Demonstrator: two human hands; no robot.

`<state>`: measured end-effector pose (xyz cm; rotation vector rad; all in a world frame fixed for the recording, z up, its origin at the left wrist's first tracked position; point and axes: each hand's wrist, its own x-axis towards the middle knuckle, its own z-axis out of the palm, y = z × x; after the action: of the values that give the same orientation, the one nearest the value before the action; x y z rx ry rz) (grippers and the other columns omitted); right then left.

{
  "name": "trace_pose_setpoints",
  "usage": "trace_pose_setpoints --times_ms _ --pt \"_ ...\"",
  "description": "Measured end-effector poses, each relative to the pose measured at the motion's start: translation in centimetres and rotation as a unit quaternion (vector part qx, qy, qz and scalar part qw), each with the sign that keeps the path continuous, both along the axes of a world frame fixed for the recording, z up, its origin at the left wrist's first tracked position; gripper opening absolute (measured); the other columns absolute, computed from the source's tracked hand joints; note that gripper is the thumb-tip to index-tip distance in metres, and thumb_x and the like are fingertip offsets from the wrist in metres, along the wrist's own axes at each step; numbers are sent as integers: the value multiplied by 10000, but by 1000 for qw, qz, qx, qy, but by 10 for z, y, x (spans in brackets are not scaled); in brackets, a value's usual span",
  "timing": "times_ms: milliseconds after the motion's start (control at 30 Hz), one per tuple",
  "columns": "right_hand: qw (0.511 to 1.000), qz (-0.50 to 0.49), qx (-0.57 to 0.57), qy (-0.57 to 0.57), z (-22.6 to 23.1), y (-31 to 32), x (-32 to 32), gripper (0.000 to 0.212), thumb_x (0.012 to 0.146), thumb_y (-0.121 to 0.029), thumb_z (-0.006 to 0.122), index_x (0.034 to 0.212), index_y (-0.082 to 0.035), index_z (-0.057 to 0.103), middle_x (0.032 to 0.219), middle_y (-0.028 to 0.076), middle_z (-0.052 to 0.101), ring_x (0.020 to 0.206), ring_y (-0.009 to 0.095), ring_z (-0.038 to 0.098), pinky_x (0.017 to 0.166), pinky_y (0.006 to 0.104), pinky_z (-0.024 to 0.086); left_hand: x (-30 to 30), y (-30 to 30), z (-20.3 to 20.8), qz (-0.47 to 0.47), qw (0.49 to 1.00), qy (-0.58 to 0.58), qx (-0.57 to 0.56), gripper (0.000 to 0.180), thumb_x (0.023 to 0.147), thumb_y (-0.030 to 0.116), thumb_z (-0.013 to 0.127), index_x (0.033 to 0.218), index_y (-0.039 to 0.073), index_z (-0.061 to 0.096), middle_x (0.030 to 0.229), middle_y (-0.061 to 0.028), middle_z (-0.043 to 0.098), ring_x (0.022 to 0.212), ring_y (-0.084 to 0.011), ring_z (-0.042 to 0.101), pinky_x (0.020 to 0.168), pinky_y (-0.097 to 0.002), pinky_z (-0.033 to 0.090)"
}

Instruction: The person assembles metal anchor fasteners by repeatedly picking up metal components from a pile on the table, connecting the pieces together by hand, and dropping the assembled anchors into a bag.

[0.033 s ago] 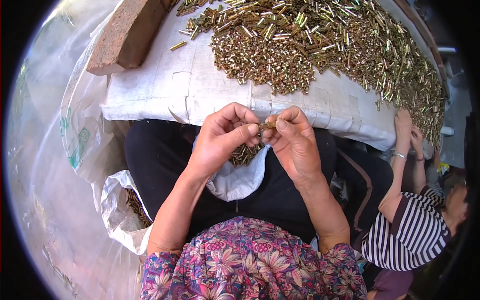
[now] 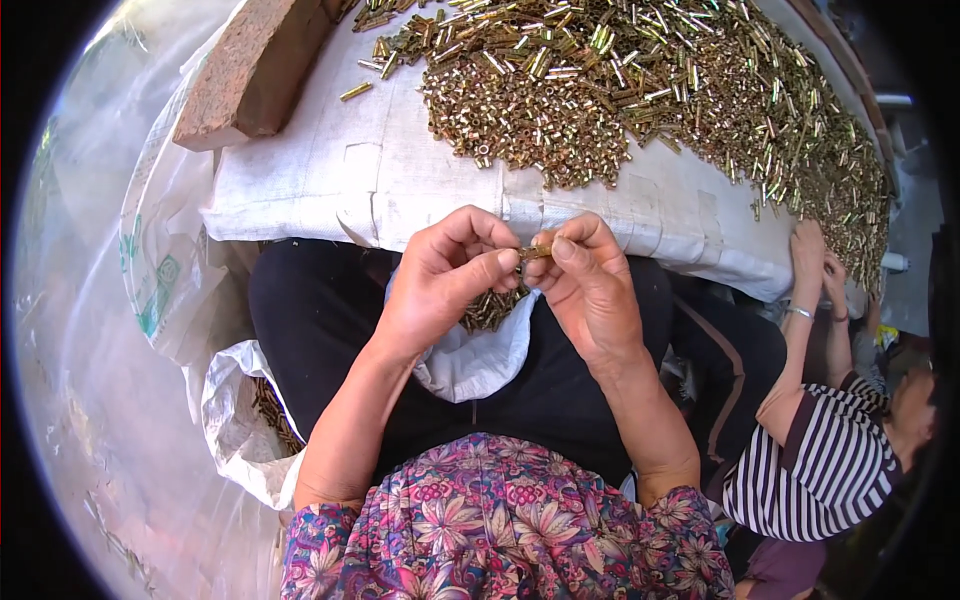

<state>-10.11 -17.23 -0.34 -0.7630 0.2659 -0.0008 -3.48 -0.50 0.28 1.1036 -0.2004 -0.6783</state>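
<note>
In front of my lap, above an open white bag (image 2: 470, 370), both hands meet fingertip to fingertip. My right hand (image 2: 595, 285) is closed, pinching a small gold-coloured metal sleeve (image 2: 537, 252) between thumb and fingers. The thumb and forefinger of my left hand (image 2: 445, 275) are pressed together at the sleeve's left end; what they grip is too small and covered to make out. Inside the bag below lie many similar metal pieces (image 2: 487, 310), partly hidden by my hands.
Ahead, a white-covered work surface (image 2: 300, 190) bears a heap of small nut-like rings (image 2: 530, 125) and a larger heap of metal sleeves (image 2: 740, 90). A brick (image 2: 245, 80) lies at its far left. Another bag (image 2: 235, 440) sits by my left leg. At right, a co-worker's hands (image 2: 808, 255) touch the heap's edge.
</note>
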Motion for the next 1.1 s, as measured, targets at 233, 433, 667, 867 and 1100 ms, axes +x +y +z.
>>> trace_pose_setpoints --times_ms 233,433,667,867,1100 --pt "997 -7 68 24 -3 0 -6 60 963 -121 556 1005 -79 548 981 105 673 789 175 657 731 313 540 -5 -3 5 -2 987 -137 81 113 885 53 665 949 10 582 776 20 590 706 -30 529 631 -197 449" --pt "993 76 89 23 -4 -5 -10 95 967 -162 557 980 -71 531 891 82 654 728 166 648 670 315 537 -7 -3 3 -58 991 -121 21 184 857 90 708 962 32 568 741 32 549 667 -34 488 578 -206 405" --pt "984 104 134 58 -7 -4 -17 147 925 -167 614 976 -58 529 840 112 624 648 230 644 581 320 548 -2 5 -4 -153 964 -214 27 177 865 131 709 934 40 574 702 32 489 636 -58 438 568 -220 368" --pt "979 152 136 22 -7 -4 -17 166 956 -209 584 923 -74 494 827 65 606 684 158 627 580 279 488 -8 -1 0 -144 983 -100 -49 148 868 128 707 905 46 590 745 17 558 661 -49 485 607 -198 402" --pt "887 19 -458 58 11 -71 28 219 942 -238 600 936 -23 644 759 22 622 682 89 567 637 230 457 5 37 1 -129 975 -101 150 150 851 128 717 906 26 621 725 42 574 690 -33 491 625 -223 424"
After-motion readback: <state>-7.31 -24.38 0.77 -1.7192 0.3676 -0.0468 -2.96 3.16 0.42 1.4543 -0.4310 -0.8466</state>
